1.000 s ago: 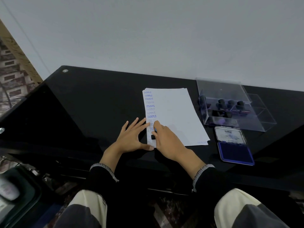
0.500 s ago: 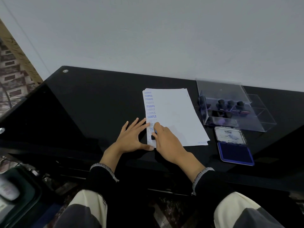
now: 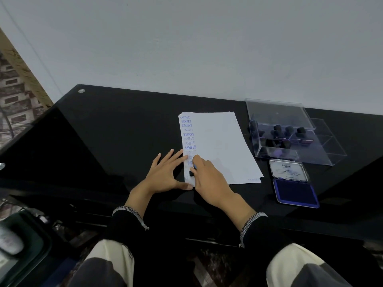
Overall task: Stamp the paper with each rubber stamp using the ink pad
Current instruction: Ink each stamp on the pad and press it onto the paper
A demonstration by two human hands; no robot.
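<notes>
The rubber stamp (image 3: 192,172) stands pressed on the near-left corner of the paper (image 3: 219,146), at about 7 o'clock on the sheet; only a small dark part of it shows beside the knuckles, so its exact tilt cannot be told. The right hand (image 3: 209,179) curls over it, fingers and thumb closed round the grip, pushing down. The left hand (image 3: 165,175) lies flat, fingers straight and spread, holding nothing; its fingertips and thumb rest on the sheet's left edge, at 9 o'clock from the stamp, pinning the stack.

To do this press well, the person would likely keep the force straight down, rock the stamp only slightly so the whole face meets the paper, then lift cleanly upward without sliding. Several of the blue SAMPLE prints (image 3: 190,147) are faint and a few read upside down, which suggests uneven inking and a stamp turned about between presses; a fresh dab on the pad before each print would probably help.

The paper's long axis runs from 6 toward 12 o'clock, leaning a little toward 11, and the column of prints follows its left edge, each word lying crosswise, from 9 to 3 o'clock. The stamp's face presumably lies the same way.

At 3 o'clock from the paper sits the open ink pad (image 3: 295,191), lid raised; beyond it, at 1 o'clock, a clear plastic box (image 3: 279,112) holds more stamps (image 3: 289,130). All rest on the black desk (image 3: 116,129).
</notes>
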